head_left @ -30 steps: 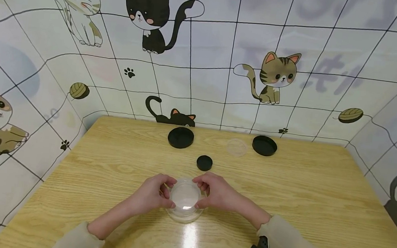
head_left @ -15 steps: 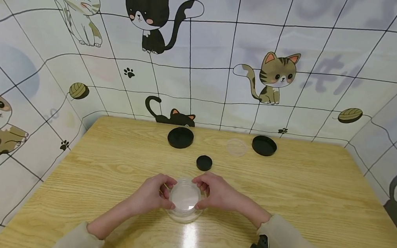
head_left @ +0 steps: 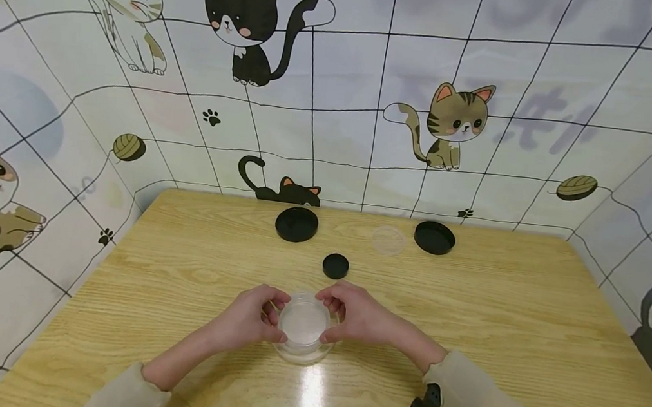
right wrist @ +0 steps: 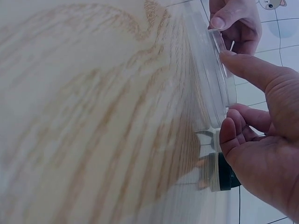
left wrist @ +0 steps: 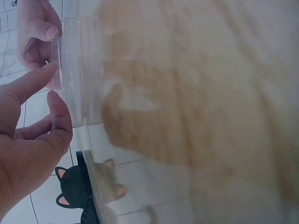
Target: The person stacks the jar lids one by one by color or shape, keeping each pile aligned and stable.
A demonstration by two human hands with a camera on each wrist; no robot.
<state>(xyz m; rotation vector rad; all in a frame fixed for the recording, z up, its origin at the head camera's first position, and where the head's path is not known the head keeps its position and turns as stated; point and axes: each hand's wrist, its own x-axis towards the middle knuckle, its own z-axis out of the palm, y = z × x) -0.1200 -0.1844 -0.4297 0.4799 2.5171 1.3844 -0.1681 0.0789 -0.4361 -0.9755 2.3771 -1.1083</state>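
In the middle of the wooden table [head_left: 212, 239] sits a clear, shallow round plastic dish [head_left: 304, 323], stacked on a wider clear dish [head_left: 303, 358]. My left hand [head_left: 252, 316] holds the upper dish's left edge with thumb and curled fingers. From the opposite side, my right hand [head_left: 359, 316] grips the right edge in the same way. Both wrist views show the stack side-on, with the left thumb [left wrist: 39, 81] and the right thumb [right wrist: 247, 67] at the upper dish's rim. The dishes' layers overlap and are see-through.
Beyond the hands lies a small black round lid [head_left: 335, 266]. Farther back are a large black lid [head_left: 297, 225], a thin clear disc [head_left: 389, 241] and another large black lid [head_left: 435, 237]. A cat-printed cloth wall [head_left: 346, 102] encloses the table's back and sides.
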